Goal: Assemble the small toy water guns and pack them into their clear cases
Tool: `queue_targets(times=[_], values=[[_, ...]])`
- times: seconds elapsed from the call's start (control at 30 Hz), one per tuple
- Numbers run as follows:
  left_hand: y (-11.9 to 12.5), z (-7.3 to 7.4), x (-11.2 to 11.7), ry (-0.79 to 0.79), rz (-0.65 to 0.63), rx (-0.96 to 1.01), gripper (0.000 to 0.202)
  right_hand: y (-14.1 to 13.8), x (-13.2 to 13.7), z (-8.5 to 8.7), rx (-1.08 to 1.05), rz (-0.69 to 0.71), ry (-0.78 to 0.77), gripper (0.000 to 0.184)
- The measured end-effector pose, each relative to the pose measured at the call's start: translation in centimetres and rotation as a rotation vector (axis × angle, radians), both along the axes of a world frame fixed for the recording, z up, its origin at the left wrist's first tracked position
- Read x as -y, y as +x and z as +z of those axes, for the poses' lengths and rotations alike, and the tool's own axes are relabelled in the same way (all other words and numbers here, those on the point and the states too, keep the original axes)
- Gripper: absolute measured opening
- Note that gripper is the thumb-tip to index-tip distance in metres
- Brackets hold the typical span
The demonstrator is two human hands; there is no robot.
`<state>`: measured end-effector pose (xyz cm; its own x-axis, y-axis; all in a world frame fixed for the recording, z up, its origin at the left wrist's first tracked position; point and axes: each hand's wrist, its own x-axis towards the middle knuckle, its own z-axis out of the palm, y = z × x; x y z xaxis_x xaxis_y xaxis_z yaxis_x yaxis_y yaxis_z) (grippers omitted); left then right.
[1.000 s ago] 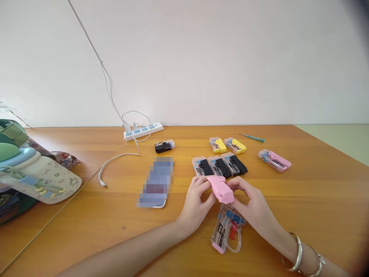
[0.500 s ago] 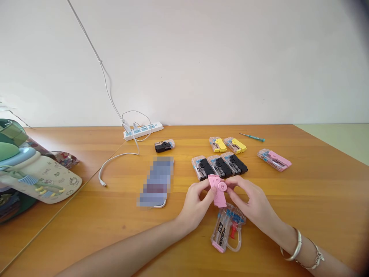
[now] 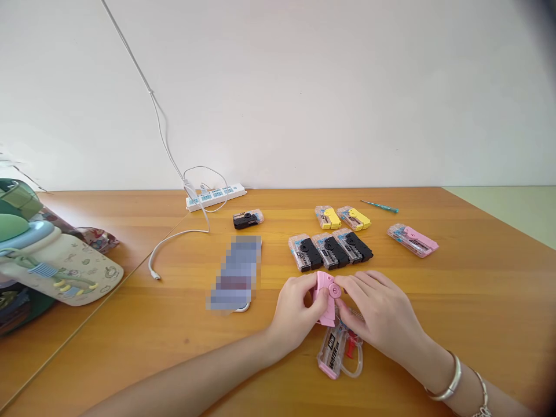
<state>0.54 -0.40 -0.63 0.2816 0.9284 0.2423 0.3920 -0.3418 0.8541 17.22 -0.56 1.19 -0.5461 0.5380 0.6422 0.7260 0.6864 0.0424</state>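
Since half a second ago, the pink cover [image 3: 329, 303] has come slightly nearer the wearer, and the right hand [image 3: 380, 307] has turned further over it. Left to right on a wooden table [image 3: 174, 336]: a phone [image 3: 238, 272] lies flat, its screen blurred out. Next, at front centre, the cover is held up above the table: a narrow, slightly bent piece of plain pink plastic, roughly upright, with a round, raised disc [image 3: 334, 291] on its right edge. Behind it, three black-sided toys [image 3: 334, 252] lie in a row. Below and partly behind it lies a clear water gun [image 3: 333, 347] with black lettering, a pink end and a red trigger [image 3: 351, 346]; its upper part is hidden. Further right lies a pink-sided toy [image 3: 412, 240]. The left hand [image 3: 293, 308] grips the cover, thumb across its front, fingers behind. The right hand arches palm down, thumb and forefinger narrowed in a pinch at the disc's edge, other fingers curled. A bangle [image 3: 452, 381] circles that wrist.
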Motion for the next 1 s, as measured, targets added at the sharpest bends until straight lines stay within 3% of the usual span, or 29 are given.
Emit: queue_targets(times=[0.4, 0.83, 1.0], values=[[-0.1, -0.4, -0.1, -0.095, -0.006, -0.065, 0.028, -0.6, 0.2, -0.7, 0.17, -0.062, 0.192, 0.026], [0.0, -0.3, -0.2, -0.198, 0.021, -0.049, 0.029, -1.1, -0.1, -1.1, 0.253, -0.108, 0.22, 0.029], [0.0, -0.2, 0.0, -0.186, 0.026, -0.063, 0.032, -1.0, -0.5, -0.7, 0.138, -0.103, 0.184, 0.035]])
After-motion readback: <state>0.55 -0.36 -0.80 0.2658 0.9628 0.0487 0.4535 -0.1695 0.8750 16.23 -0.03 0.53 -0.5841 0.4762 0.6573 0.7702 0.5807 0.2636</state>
